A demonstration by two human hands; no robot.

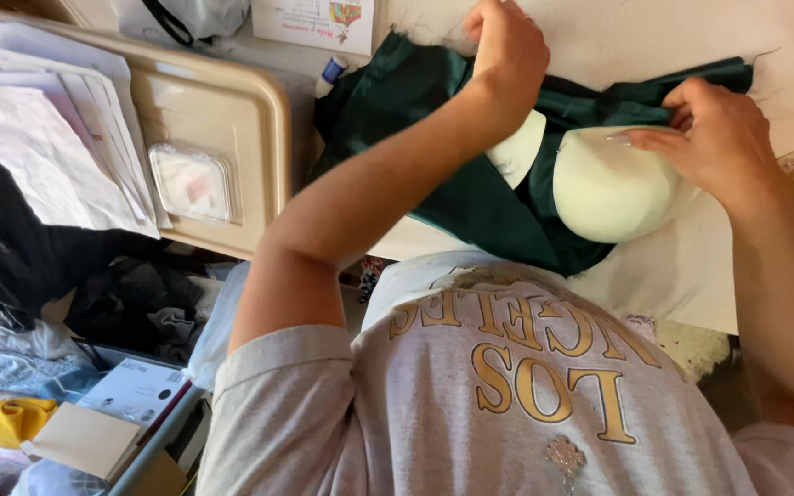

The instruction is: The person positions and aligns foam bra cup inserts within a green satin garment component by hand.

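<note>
The dark green satin fabric (434, 138) lies on the white counter (599, 37), far side. Left hand (507, 46) pinches its far edge; right hand (719, 138) presses fabric over the pale foam cup (613, 184). Slippery cloth might shift, leaving the cup misaligned.

**Green fabric and two foam cups on the table**

A dark green fabric (470, 197) lies rumpled across the upper middle of the frame, spread over the pale tabletop. Two cream foam cups rest on it: a rounded one (613, 188) right of centre, dome up, and a second (518, 152) just left of it, partly hidden.
</note>
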